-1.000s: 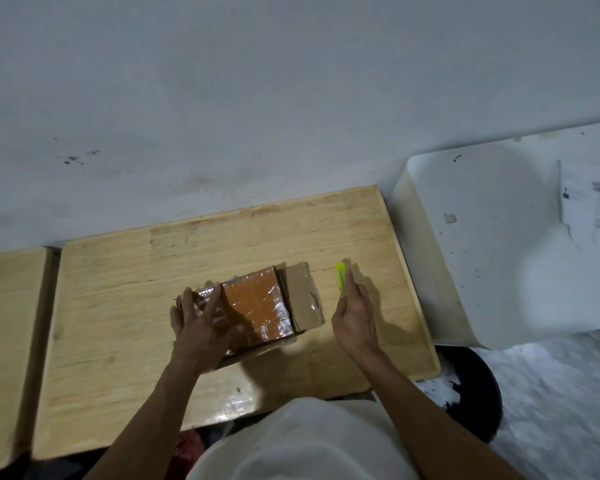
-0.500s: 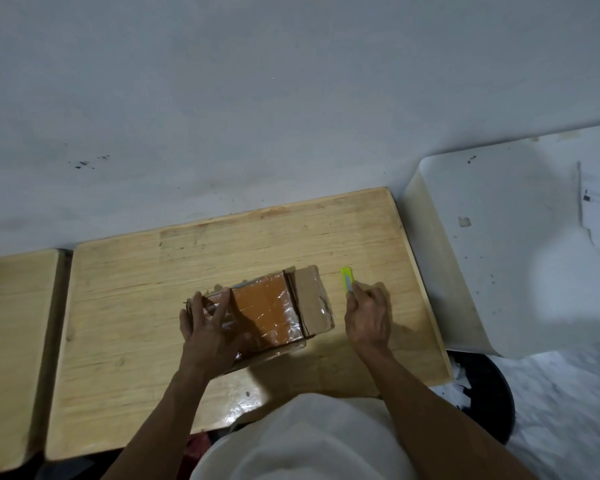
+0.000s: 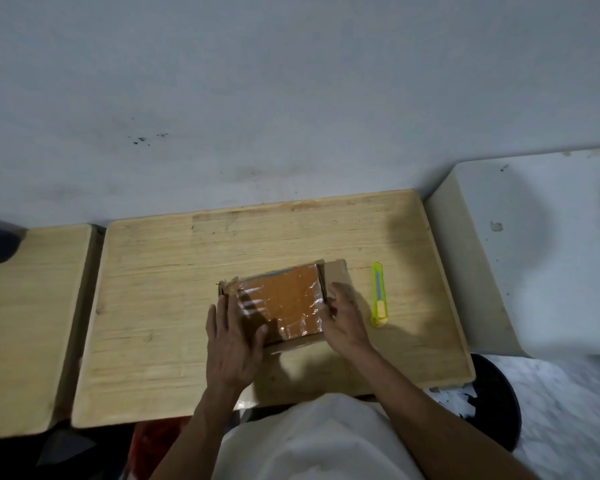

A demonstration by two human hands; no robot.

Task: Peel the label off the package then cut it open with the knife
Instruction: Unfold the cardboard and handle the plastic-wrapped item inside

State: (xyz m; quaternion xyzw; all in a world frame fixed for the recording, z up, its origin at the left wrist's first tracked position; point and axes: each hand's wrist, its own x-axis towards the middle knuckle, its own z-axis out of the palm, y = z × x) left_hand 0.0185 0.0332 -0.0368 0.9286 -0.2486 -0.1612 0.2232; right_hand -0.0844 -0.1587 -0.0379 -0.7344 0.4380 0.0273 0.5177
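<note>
A brown cardboard package (image 3: 284, 306) lies in the middle of the wooden table (image 3: 174, 289). Its top is open, and an orange item under shiny clear wrap shows inside, with one flap folded out to the right. My left hand (image 3: 232, 337) rests flat on the package's left end, fingers spread. My right hand (image 3: 343, 320) touches its right edge at the flap. The yellow-green utility knife (image 3: 378, 296) lies alone on the table, just right of my right hand.
A second wooden table (image 3: 25, 323) adjoins on the left. A white cabinet or appliance (image 3: 534, 258) stands at the right. Below it sits a black bin (image 3: 496, 403) with paper scraps. A grey wall runs behind the tables.
My right hand has let go of the knife, which now lies on the table, and has moved left onto the package's right edge. My left hand stays on the package.
</note>
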